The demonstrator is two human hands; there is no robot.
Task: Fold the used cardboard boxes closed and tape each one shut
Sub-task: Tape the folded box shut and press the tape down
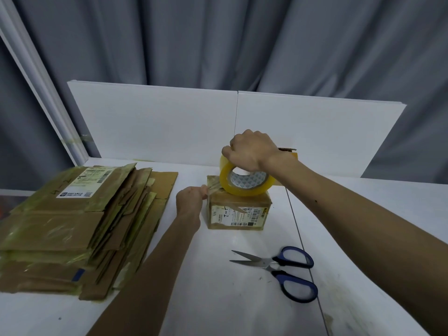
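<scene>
On the white desk [218, 299], near its middle, the small closed cardboard box [240, 212] stands with the tape roll [244, 187] upright on its top, my right grip [252, 151] curled over the roll's upper rim. My left grip [190, 202] pinches what looks like the clear tape end [213, 186] at the box's top left edge. Open scissors [278, 265] lie nearer me, and flattened boxes [72, 226] are stacked at the left.

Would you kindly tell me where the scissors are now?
Head view: the scissors lie open on the table, right of centre, nearer the camera than the box.
</scene>
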